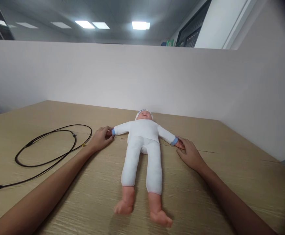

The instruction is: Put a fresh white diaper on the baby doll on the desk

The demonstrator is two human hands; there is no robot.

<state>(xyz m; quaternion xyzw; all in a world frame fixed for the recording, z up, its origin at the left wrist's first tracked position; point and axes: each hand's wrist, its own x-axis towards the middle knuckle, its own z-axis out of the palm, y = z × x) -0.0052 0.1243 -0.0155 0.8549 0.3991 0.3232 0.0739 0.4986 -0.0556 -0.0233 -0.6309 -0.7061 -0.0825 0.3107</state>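
Note:
A baby doll (143, 133) lies on its back on the wooden table, feet towards me and arms spread wide. It wears a white top and trousers, blue cuffs and a white cap with blue marks (142, 111); its feet are bare. My left hand (101, 138) is closed around the doll's hand on the left, just past the blue cuff. On the other side, my right hand (190, 152) grips the doll's other hand (180, 144) between thumb and fingers. Both of my forearms rest low over the tabletop.
A looped black cable (47, 164) lies on the table (103, 202) left of my left forearm, its plug end near the left edge. Behind the table stands a pale partition wall (123, 75). Ceiling lights show above it.

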